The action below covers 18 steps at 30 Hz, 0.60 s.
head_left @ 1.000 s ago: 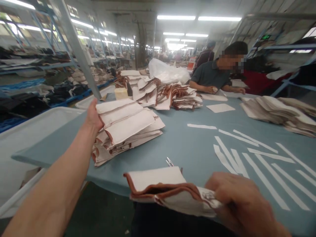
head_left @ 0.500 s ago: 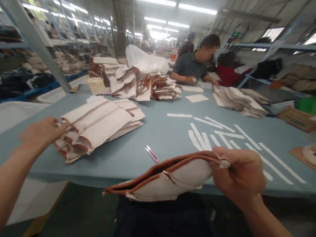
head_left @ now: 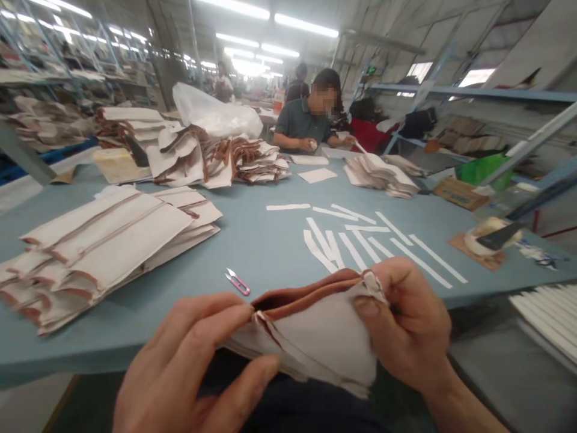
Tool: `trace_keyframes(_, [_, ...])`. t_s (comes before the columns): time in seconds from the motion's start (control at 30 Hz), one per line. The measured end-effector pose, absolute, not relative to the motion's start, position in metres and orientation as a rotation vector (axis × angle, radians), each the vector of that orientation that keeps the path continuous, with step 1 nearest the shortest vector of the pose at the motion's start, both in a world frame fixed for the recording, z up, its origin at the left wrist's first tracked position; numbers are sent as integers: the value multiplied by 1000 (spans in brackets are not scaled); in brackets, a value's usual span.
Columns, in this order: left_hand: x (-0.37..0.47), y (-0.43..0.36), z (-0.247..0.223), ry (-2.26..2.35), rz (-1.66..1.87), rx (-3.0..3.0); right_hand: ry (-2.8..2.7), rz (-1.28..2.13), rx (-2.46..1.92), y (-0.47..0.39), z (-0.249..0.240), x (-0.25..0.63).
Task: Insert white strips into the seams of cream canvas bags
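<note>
A cream fabric pouch point(head_left: 320, 328) with brown edging is held up at the table's front edge, its brown-lined mouth slightly parted. My right hand point(head_left: 406, 325) pinches its right upper corner, thumb in front. At the left side, my left hand point(head_left: 193, 361) has its fingers over the edge and its thumb below, gripping the fabric. Pink-handled thread snips point(head_left: 237, 281) lie on the table just beyond the pouch. Several similar cream pieces point(head_left: 108, 240) are stacked to the left.
White strips point(head_left: 360, 240) are spread over the blue table point(head_left: 252, 234). Farther back are a heap of brown-edged pieces point(head_left: 225, 156), a plastic bag point(head_left: 216, 114) and a co-worker point(head_left: 302, 120) handling pieces. A glue tub point(head_left: 489, 234) with a dark tool stands at right.
My left hand has left the stack at left and come across to the pouch, now gripping its left side. The view has turned rightward.
</note>
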<state>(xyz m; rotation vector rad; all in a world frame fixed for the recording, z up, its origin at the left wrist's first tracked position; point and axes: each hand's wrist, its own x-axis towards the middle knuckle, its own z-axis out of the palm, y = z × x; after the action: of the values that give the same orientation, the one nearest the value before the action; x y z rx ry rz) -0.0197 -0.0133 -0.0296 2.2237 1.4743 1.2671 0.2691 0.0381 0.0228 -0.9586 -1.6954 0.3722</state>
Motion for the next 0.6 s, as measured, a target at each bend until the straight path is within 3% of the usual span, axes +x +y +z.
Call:
trace_keyframes(0.1, [7,-6,-10,1324,1400,2161,-1699,608,-1036,25,30,277])
trace_keyframes(0.23, [27,-2,-6,1192,1239,2057,-1752,779,-1070,18,18,281])
trace_keyframes(0.5, [45,-4,-13,1360,1045,1838,-2100,511,-1037,20,-35,261])
trace_keyframes(0.6, [42,-6,-20,1345,912,1638,-2120,627,-1015,15,-52,254])
